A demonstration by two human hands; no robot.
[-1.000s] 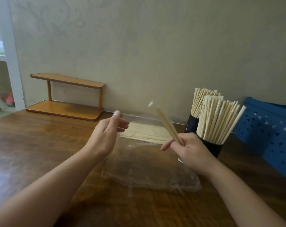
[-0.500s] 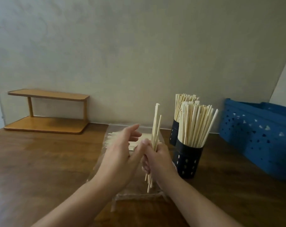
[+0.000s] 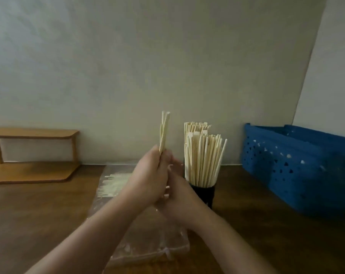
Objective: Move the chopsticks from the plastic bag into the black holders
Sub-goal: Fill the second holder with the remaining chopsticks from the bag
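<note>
Two black holders (image 3: 202,191) (both full), one blue basket (image 3: 298,169).

A plain, pale greenish-grey wall (image 3: 167,62) with a faintly mottled finish fills the upper part of the view. At the far right a lighter whitish panel (image 3: 331,76) leans in at an angle. Below runs a dark brown wooden counter (image 3: 35,210) with a dull sheen. On it at the left, against the wall, stands a small two-tier wooden shelf (image 3: 33,155) in a warm orange-brown tone. At the right sits a blue perforated plastic basket (image 3: 298,171). The light is dim and soft
</note>
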